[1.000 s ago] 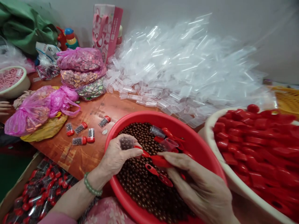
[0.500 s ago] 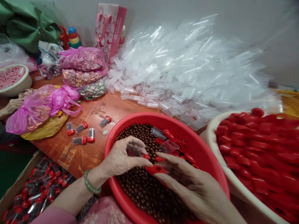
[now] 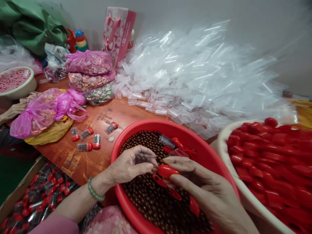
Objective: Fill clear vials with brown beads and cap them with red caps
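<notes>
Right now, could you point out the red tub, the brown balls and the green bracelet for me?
Red tub (image 3: 207, 157): head view, on its bare inner wall.
Brown balls (image 3: 146, 199): head view, on the heap's surface.
Green bracelet (image 3: 92, 192): head view, on its visible beads.

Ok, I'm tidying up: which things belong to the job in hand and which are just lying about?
Likely the job: held red cap, brown balls, red basin, clear tubes, filled tubes.

Likely lying about: gift bag, blue-topped container, green sheet.
</notes>
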Demonstrator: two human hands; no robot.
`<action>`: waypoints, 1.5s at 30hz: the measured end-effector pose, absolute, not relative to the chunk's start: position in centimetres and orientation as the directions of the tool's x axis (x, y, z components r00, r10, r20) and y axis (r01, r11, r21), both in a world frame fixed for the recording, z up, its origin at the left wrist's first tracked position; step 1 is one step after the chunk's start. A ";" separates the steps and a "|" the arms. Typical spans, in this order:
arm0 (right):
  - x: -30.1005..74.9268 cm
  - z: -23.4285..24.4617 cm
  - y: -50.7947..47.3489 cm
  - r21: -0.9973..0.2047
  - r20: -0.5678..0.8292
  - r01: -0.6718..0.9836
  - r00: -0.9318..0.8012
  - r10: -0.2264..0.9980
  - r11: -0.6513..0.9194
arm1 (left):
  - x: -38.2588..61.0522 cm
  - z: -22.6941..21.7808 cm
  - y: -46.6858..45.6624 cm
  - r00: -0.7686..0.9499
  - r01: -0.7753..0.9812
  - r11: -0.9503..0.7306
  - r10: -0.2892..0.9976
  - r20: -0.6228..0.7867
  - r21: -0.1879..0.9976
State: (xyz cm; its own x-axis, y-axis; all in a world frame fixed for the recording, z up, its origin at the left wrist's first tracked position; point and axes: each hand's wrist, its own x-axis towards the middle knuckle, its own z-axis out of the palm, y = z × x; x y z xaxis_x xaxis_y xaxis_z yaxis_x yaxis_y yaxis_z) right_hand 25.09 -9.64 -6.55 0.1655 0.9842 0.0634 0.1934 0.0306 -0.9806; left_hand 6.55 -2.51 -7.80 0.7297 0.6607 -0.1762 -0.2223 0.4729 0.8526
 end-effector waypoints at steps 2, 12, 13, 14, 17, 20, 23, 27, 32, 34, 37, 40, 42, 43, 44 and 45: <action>25.3 -6.4 -9.7 -0.993 0.021 0.120 0.240 0.971 -0.008 | 6.4 -7.2 -3.0 0.791 -0.222 0.414 0.606 -0.085 0.883; 22.9 -4.9 -10.1 -0.959 0.284 0.114 0.445 0.849 0.260 | 7.0 -7.1 -3.3 0.828 -0.122 0.384 0.548 -0.120 0.915; 22.7 -4.9 -10.0 -0.946 0.325 0.143 0.398 0.858 0.292 | 7.0 -7.1 -3.4 0.824 -0.108 0.365 0.553 -0.122 0.925; 22.5 -4.9 -9.9 -0.929 0.368 0.169 0.345 0.863 0.329 | 7.1 -7.1 -3.4 0.819 -0.100 0.346 0.561 -0.120 0.933; 22.2 -5.3 -9.5 -0.869 0.476 0.248 0.186 0.859 0.428 | 7.2 -7.2 -3.6 0.813 -0.123 0.271 0.579 -0.059 0.955; 22.1 -6.1 -9.2 -0.840 0.495 0.321 0.121 0.860 0.438 | 7.3 -7.4 -3.6 0.823 -0.141 0.251 0.567 -0.028 0.958; 22.2 -6.8 -9.4 -0.841 0.475 0.350 0.116 0.872 0.412 | 7.3 -7.4 -3.6 0.814 -0.108 0.261 0.578 -0.066 0.959; 22.5 -7.2 -9.7 -0.847 0.436 0.390 0.120 0.892 0.361 | 7.1 -7.6 -3.5 0.820 -0.075 0.260 0.566 -0.089 0.963; 22.5 -7.4 -9.9 -0.864 0.382 0.403 0.136 0.914 0.301 | 7.2 -8.0 -3.6 0.839 -0.006 0.334 0.515 -0.177 0.943; 22.2 -7.3 -9.8 -0.890 0.337 0.385 0.192 0.922 0.245 | 7.2 -8.0 -3.7 0.836 0.023 0.348 0.507 -0.209 0.937; 21.7 -7.2 -9.8 -0.925 0.260 0.342 0.259 0.930 0.164 | 7.1 -8.0 -3.7 0.835 0.031 0.242 0.527 -0.158 0.970; 21.6 -7.7 -9.9 -0.905 0.303 0.377 0.249 0.920 0.196 | 7.0 -8.3 -3.7 0.831 0.004 0.247 0.538 -0.141 0.969; 22.0 -8.2 -10.1 -0.849 0.378 0.458 0.182 0.908 0.262 | 7.1 -8.7 -3.7 0.830 0.036 0.368 0.507 -0.233 0.929; 22.2 -8.4 -10.1 -0.809 0.416 0.506 0.134 0.899 0.299 | 7.1 -8.9 -3.7 0.830 0.063 0.427 0.480 -0.285 0.902; 22.4 -8.6 -10.1 -0.772 0.442 0.544 0.091 0.892 0.327 | 7.1 -9.0 -3.7 0.831 0.092 0.465 0.451 -0.325 0.880; 22.7 -8.8 -10.1 -0.752 0.447 0.564 0.058 0.893 0.340 | 7.1 -9.0 -3.7 0.835 0.115 0.471 0.431 -0.341 0.875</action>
State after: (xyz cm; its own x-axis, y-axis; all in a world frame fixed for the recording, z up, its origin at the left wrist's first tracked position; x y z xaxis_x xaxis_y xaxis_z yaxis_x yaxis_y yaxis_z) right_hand 22.65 -10.11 -8.76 0.0582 0.8927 0.4468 0.5642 0.3399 -0.7524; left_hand 7.13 -3.72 -9.02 0.8350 0.4315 -0.3414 0.1145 0.4706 0.8749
